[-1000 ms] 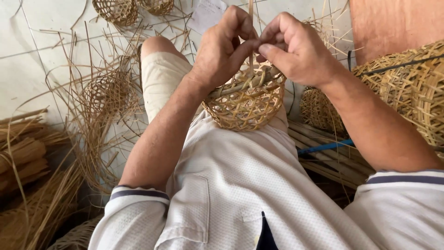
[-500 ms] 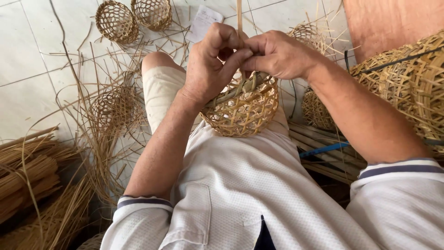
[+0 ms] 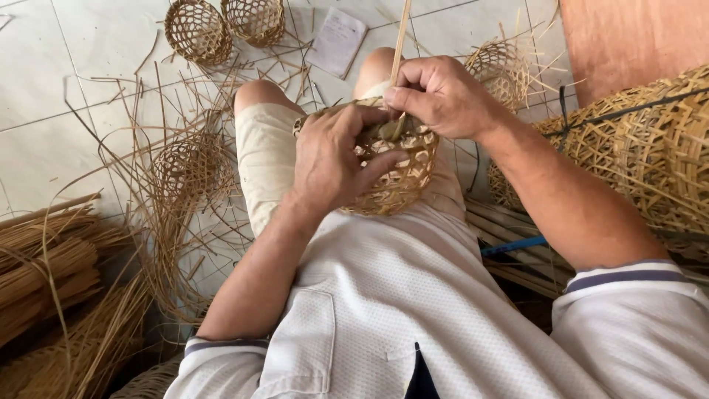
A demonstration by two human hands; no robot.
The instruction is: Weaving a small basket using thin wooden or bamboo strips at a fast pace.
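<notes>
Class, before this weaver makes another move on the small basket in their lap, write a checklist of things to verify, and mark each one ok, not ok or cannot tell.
1. Small woven basket steadied on the lap: ok, the left hand wraps its side.
2. Thin strip under control: ok, the right hand pinches it at the basket's rim and it stands upright.
3. Strip threaded through the weave: cannot tell, fingers hide the spot.
4. Spare material in reach: ok, bundled strips lie on the floor by the left side.
5. Finished small baskets out of the way: ok, beyond the knees.
</notes>
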